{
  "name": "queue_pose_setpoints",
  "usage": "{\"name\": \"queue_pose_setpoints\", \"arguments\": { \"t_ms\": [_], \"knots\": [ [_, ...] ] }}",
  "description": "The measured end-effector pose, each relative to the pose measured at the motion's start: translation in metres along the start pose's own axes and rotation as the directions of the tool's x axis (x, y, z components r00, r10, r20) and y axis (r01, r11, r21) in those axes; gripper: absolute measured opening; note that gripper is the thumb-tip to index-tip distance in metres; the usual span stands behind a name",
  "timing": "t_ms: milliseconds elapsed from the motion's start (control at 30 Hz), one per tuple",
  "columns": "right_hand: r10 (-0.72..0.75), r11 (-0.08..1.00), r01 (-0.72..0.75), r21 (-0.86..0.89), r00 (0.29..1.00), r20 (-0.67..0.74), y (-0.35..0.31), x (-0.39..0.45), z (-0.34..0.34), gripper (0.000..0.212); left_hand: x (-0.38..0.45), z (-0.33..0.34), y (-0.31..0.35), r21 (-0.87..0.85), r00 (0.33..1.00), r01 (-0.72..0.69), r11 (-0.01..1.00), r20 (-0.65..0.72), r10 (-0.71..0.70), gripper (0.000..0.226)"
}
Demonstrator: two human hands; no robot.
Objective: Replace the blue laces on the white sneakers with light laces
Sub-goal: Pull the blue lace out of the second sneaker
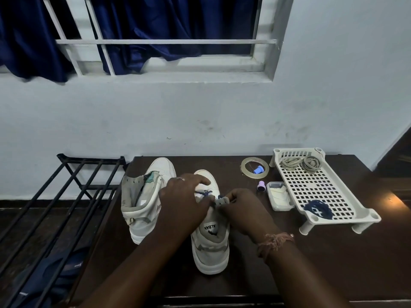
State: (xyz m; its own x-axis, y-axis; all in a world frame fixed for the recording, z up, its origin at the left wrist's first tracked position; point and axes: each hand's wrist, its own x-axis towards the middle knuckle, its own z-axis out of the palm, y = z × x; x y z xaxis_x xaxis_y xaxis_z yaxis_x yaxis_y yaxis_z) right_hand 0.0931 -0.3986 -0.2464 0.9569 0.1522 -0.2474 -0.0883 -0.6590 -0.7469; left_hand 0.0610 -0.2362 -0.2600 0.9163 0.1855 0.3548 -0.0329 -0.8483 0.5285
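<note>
Two white sneakers stand on the dark table (289,263). The left sneaker (144,201) has no lace and its tongue gapes open. The right sneaker (211,243) still carries a blue lace (205,193) across its lower eyelets. My left hand (184,196) rests over that shoe's left side, fingers laid across the toe end. My right hand (240,207) pinches the eyelet flap and blue lace at the shoe's right edge. Two coils of light laces (300,163) lie at the far end of a white perforated tray (322,192). A removed blue lace (319,210) sits bundled at the tray's near end.
A roll of clear tape (245,172) with a small blue cap (258,169) inside lies behind the shoes. A purple-capped item (260,185) and a small plastic box (280,195) sit beside the tray. A black metal rack (55,207) stands left of the table.
</note>
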Motion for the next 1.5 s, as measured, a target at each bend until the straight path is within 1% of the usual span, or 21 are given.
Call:
{"name": "queue_pose_setpoints", "arguments": {
  "t_ms": [167,267,333,400,433,500,533,567,633,700,733,800,900,1000,1100,1167,1233,1300,1367,1433,1500],
  "knots": [
    [-0.020,1.000,0.020,-0.012,1.000,-0.014,0.000,-0.001,0.001,0.006,-0.004,0.011,0.005,0.446,0.986,-0.160,0.881,0.114,0.121,0.022],
    [-0.034,0.999,0.033,-0.032,0.999,-0.023,0.000,0.000,0.001,0.007,-0.003,0.011,0.010,0.451,0.990,-0.121,0.885,0.122,0.073,0.022],
    [-0.029,0.999,0.028,-0.026,0.999,-0.030,0.002,0.001,0.001,0.009,-0.001,0.008,0.010,0.219,1.000,0.001,0.976,0.006,-0.003,0.011],
    [-0.016,1.000,0.015,-0.016,1.000,-0.025,0.002,0.002,0.001,0.008,0.005,-0.001,0.010,-0.139,0.991,0.123,0.983,-0.033,-0.129,0.015],
    [-0.014,1.000,0.014,-0.016,1.000,-0.023,0.003,0.002,0.001,0.008,0.008,-0.006,0.012,-0.370,0.982,0.182,0.911,0.014,-0.190,0.015],
    [-0.015,1.000,0.015,-0.001,1.000,-0.024,0.003,0.002,0.001,0.008,0.012,-0.018,0.020,-0.752,0.951,0.280,0.596,0.132,-0.281,0.010],
    [-0.013,1.000,0.014,0.008,1.000,-0.022,0.003,0.003,0.002,0.008,0.014,-0.022,0.022,-0.828,0.938,0.302,0.472,0.171,-0.301,0.010],
    [-0.013,1.000,0.014,0.011,1.000,-0.019,0.003,0.003,0.002,0.007,0.014,-0.023,0.022,-0.835,0.932,0.315,0.452,0.182,-0.313,0.011],
    [-0.017,1.000,0.017,-0.001,1.000,-0.018,0.003,0.003,0.002,0.007,0.012,-0.016,0.017,-0.671,0.946,0.306,0.676,0.133,-0.296,0.013],
    [-0.019,1.000,0.019,-0.002,1.000,-0.018,0.003,0.003,0.002,0.008,0.008,-0.004,0.011,-0.328,0.989,0.149,0.933,0.053,-0.140,0.009],
    [-0.017,1.000,0.017,0.002,1.000,-0.018,0.003,0.003,0.002,0.008,0.005,0.001,0.009,-0.112,0.999,0.035,0.993,0.034,-0.032,0.005],
    [-0.009,1.000,0.009,0.013,1.000,-0.021,0.004,0.003,0.003,0.009,0.003,0.006,0.011,0.262,0.991,-0.092,0.961,0.121,0.062,0.018],
    [-0.011,1.000,0.012,0.022,0.999,-0.030,0.004,0.004,0.003,0.010,0.005,0.008,0.008,0.381,0.986,-0.070,0.922,0.164,0.007,0.017],
    [-0.006,1.000,0.006,0.014,1.000,-0.029,0.005,0.005,0.003,0.007,0.009,0.010,0.000,0.188,0.996,0.060,0.980,0.046,-0.070,0.008],
    [0.018,0.999,-0.017,0.033,1.000,-0.025,0.005,0.006,0.002,0.008,0.011,0.003,0.001,-0.239,0.977,0.202,0.950,0.112,-0.179,0.018],
    [0.020,0.999,-0.020,0.034,1.000,-0.022,0.005,0.005,0.002,0.009,0.012,-0.006,0.007,-0.506,0.952,0.305,0.807,0.172,-0.253,0.015],
    [0.014,1.000,-0.014,0.024,1.000,-0.023,0.004,0.005,0.002,0.007,0.013,-0.010,0.014,-0.712,0.919,0.385,0.587,0.240,-0.312,0.016],
    [0.006,1.000,-0.006,0.011,1.000,-0.026,0.003,0.004,0.002,0.006,0.014,-0.011,0.017,-0.826,0.910,0.381,0.416,0.254,-0.329,0.017],
    [0.004,1.000,-0.004,0.011,1.000,-0.025,0.002,0.003,0.002,0.006,0.016,-0.011,0.017,-0.891,0.915,0.328,0.315,0.216,-0.340,0.017],
    [0.005,1.000,-0.005,0.013,1.000,-0.018,0.002,0.003,0.002,0.005,0.017,-0.009,0.015,-0.859,0.923,0.305,0.411,0.159,-0.352,0.016],
    [0.005,1.000,-0.005,0.003,1.000,-0.025,0.001,0.002,0.002,0.005,0.016,-0.007,0.012,-0.687,0.947,0.263,0.677,0.051,-0.316,0.012]
  ]
}}
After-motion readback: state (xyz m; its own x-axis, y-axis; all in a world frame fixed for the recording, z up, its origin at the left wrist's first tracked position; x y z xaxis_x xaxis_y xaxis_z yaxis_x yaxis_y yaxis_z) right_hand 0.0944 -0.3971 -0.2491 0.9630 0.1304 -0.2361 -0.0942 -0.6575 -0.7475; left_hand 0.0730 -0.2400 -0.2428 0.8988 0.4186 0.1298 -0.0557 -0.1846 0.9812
